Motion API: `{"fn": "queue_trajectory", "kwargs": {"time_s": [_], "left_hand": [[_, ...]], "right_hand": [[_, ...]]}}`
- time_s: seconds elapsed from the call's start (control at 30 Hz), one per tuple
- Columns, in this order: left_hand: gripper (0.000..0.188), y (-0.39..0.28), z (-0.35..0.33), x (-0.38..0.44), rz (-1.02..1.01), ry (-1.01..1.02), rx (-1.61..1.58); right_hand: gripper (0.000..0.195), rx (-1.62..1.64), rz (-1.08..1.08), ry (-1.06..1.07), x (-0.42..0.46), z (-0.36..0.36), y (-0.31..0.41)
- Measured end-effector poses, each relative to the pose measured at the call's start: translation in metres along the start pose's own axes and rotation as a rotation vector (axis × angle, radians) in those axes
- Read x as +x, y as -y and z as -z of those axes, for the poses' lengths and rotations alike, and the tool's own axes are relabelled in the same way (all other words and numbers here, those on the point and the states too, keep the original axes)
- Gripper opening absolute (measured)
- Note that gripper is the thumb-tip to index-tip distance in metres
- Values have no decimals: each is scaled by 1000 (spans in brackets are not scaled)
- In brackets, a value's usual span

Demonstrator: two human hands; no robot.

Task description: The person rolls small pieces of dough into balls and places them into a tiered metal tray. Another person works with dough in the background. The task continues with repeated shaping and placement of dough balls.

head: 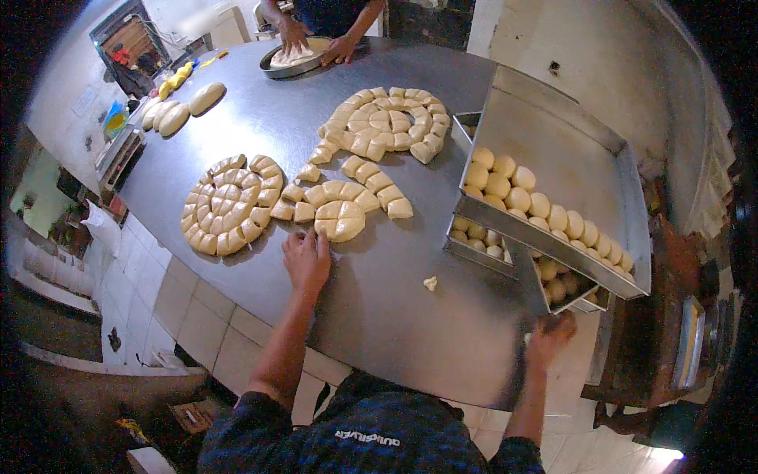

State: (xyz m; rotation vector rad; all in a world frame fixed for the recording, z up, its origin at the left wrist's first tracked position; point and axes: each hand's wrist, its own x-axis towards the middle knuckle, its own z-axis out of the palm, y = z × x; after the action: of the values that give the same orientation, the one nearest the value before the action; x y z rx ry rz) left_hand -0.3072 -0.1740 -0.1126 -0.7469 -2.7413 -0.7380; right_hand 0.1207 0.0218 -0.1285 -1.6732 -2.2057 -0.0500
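My left hand (306, 258) reaches over the metal table with its fingertips at the near edge of a round of dough cut into quarters (339, 221). Behind that round lie a curved row of dough pieces and a large coil of cut dough (385, 121); another cut coil (230, 204) lies to the left. My right hand (551, 338) is at the table's right edge, blurred, below the stacked trays; what it holds, if anything, is unclear. A small dough scrap (430, 283) lies between my hands.
A large metal tray (556, 252) holding rows of dough balls (539, 204) rests on smaller trays of balls (477, 237) at the right. Smooth dough loaves (206, 99) lie far left. Across the table, another person's hands (294, 37) press dough in a round pan (290, 71).
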Motion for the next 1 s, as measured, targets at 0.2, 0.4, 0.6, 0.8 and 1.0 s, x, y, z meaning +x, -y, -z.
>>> {"fn": "queue_trajectory", "kwargs": {"time_s": [0.2,0.4,0.6,0.8,1.0], "left_hand": [[47,-21,-40,49,-9,27,-325],[35,15,-9,28,56,204,-901],[26,94,76,-20,290,421,-741],[23,9,94,-41,337,613,-1106],[31,-73,72,-59,34,1031,-972]], "right_hand": [[48,135,109,304,-33,50,-5],[36,428,-7,-27,19,8,16],[23,-55,240,-150,-16,27,-56],[35,231,93,-141,2,11,21],[33,74,36,-41,11,39,-44]]}}
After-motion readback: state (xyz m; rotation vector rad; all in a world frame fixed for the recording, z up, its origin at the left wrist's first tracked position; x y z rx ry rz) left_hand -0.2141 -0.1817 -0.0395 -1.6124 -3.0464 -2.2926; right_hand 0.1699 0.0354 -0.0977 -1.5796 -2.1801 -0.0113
